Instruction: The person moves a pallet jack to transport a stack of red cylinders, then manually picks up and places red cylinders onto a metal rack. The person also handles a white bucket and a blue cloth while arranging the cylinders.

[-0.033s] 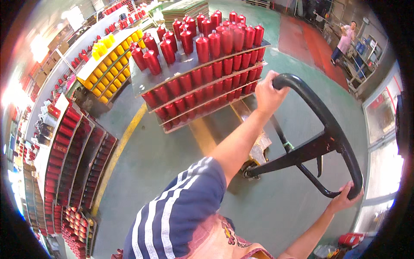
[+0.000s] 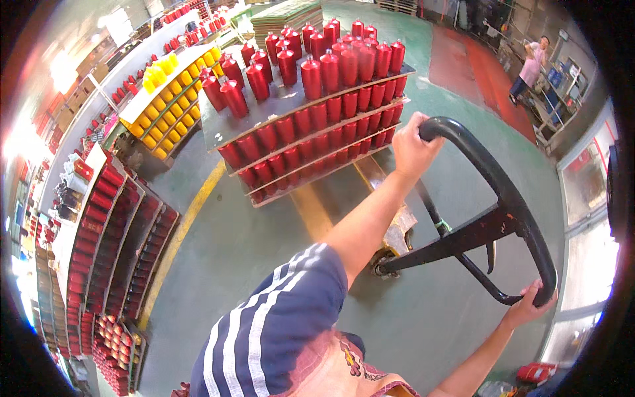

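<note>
Both of my hands are on the black loop handle (image 2: pixel 493 169) of a pallet truck. My left hand (image 2: pixel 417 147) wraps round its upper left end, and my right hand (image 2: pixel 531 304) grips the lower right corner. A small black lever (image 2: pixel 490 257) hangs inside the loop, touched by neither hand. The handle's shaft runs down left to the truck's base (image 2: pixel 399 231). Yellow forks (image 2: pixel 311 210) reach under a tiered stack (image 2: pixel 228 137) of boards. Shiny red bottle-shaped canisters (image 2: pixel 329 67) stand upright on its top and fill the tiers below.
On the left, past a yellow floor line (image 2: pixel 188 221), are tiered stacks of dark red canisters (image 2: pixel 83 255). Yellow canisters (image 2: pixel 169 109) fill another rack behind. Flat boards (image 2: pixel 284 18) are piled at the back. A person (image 2: pixel 529 69) stands far right near a shelf (image 2: pixel 562 99).
</note>
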